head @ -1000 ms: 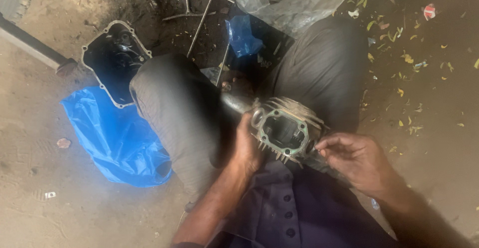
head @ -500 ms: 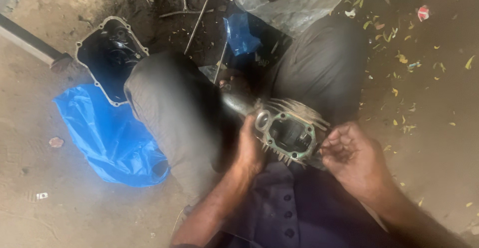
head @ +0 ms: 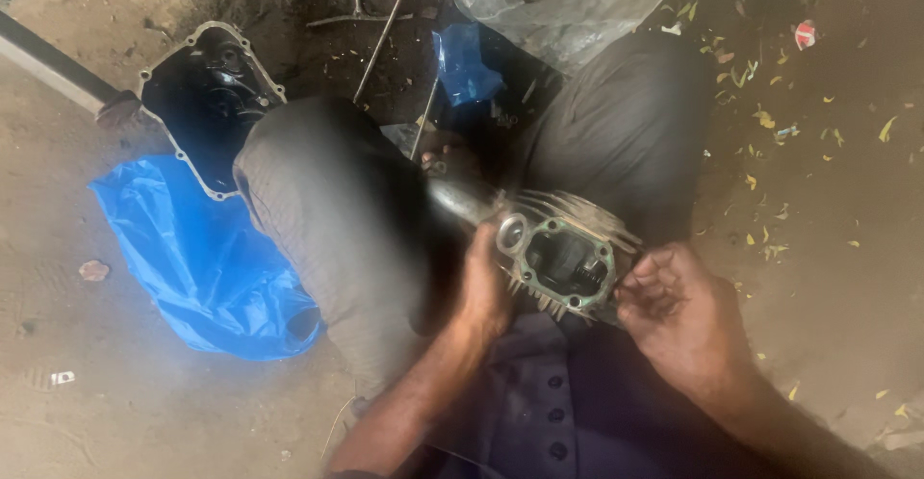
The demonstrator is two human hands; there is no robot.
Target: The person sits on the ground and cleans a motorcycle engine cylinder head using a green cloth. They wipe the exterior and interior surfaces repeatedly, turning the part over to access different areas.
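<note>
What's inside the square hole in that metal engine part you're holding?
Inside the finned engine part, held by the left hand and right hand, the opening looks dark, with a small metal piece at its right. Deeper parts are hidden in shadow.

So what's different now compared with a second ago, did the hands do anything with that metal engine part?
The right hand closed in on the finned engine part: earlier its fingers hovered just off the edge, now they grip its right side. The left hand kept its hold on the left side. The part stayed in the lap between the knees; the blue plastic sheet and the open engine cover lay unmoved.
</note>
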